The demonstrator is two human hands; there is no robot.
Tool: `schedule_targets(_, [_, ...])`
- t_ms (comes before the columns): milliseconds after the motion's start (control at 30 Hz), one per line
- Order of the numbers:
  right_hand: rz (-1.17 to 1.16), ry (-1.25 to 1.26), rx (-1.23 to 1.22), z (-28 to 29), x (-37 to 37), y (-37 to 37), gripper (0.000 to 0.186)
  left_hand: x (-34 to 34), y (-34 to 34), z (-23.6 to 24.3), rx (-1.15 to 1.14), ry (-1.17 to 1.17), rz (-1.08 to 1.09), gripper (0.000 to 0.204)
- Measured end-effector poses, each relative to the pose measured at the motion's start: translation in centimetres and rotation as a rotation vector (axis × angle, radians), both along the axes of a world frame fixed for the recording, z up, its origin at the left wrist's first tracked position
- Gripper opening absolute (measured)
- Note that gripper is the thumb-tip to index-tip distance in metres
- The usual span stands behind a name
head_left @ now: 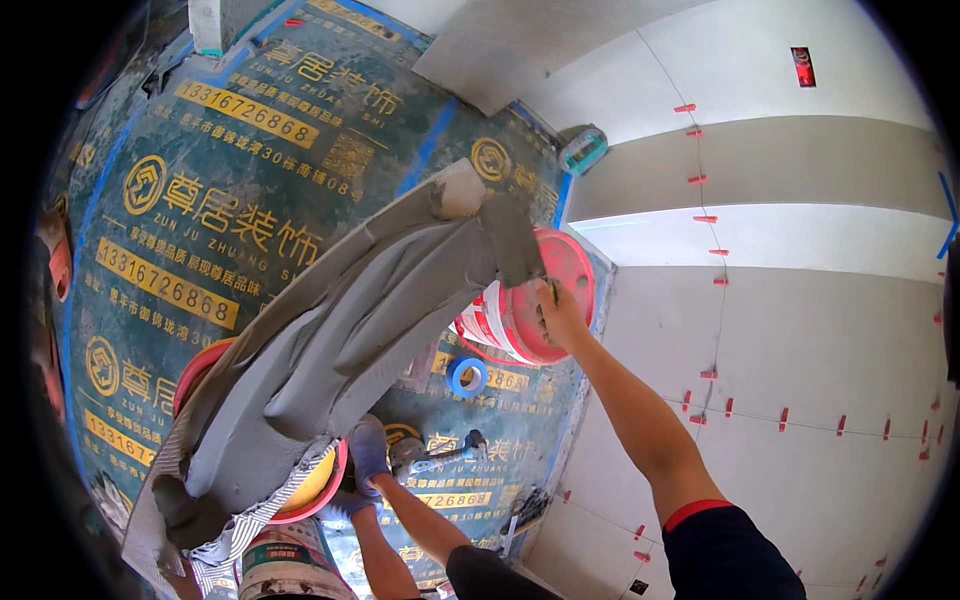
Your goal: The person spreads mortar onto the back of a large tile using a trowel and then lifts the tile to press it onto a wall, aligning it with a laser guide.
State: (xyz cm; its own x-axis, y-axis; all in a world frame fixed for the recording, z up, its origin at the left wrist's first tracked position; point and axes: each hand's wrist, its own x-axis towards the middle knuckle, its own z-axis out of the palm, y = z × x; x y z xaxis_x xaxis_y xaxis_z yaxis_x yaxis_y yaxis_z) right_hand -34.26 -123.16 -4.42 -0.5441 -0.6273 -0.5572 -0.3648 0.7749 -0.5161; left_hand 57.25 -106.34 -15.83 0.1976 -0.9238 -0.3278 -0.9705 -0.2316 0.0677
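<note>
A long tile (300, 335), its upper face spread with thick grey mortar in ridges, slants from lower left to upper middle. My right hand (562, 316) is closed round the handle of a trowel, whose mortar-coated blade (512, 240) touches the tile's far end. At the near end a dark, mortar-coloured shape, apparently my gloved left hand (190, 515), grips the tile's edge; its separate fingers are hard to make out. A striped cloth (245, 530) hangs beneath the tile's near end, beside a red-rimmed bucket (335, 490) containing something yellow.
A lidded red-and-white bucket (575, 290) stands beyond my right hand. Blue tape (467, 376) and a blue-handled tool (440, 460) lie on the printed green floor covering (200, 200) near my feet (368, 450). On the right, the tiled wall (800, 340) has red clips in its joints.
</note>
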Motion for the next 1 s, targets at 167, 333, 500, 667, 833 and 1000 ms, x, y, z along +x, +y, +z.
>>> schedule_targets(167, [0.188, 0.65, -0.148, -0.7, -1.3, -2.6, 0.049, -0.2, -0.7, 1.0, -0.073, 0.082, -0.201, 0.062])
schedule_targets(333, [-0.136, 0.15, -0.05, 2.0, -1.9, -2.6, 0.043, -0.5, -0.4, 0.9, -0.159, 0.067, -0.292, 0.059])
schedule_targets(500, [-0.446, -0.712, 0.006, 5.0, 3.6, -6.6, 0.037, 1.8, 0.6, 1.5, -0.019, 0.08, -0.131, 0.06])
schedule_targets(667, [-0.335, -0.425, -0.106, 0.5, 0.8, -11.1, 0.04, 4.1, 1.1, -0.2, 0.013, 0.17, 0.109, 0.065])
schedule_targets(833, [-0.005, 0.465, -0.293, -1.9, -3.0, -6.0, 0.039, 1.8, 1.4, -2.7, 0.054, 0.191, 0.053, 0.067])
schedule_targets(1000, [-0.153, 0.133, -0.286, -0.2, 2.2, 4.1, 0.031, 1.8, 1.4, -1.4, 0.171, 0.154, 0.333, 0.07])
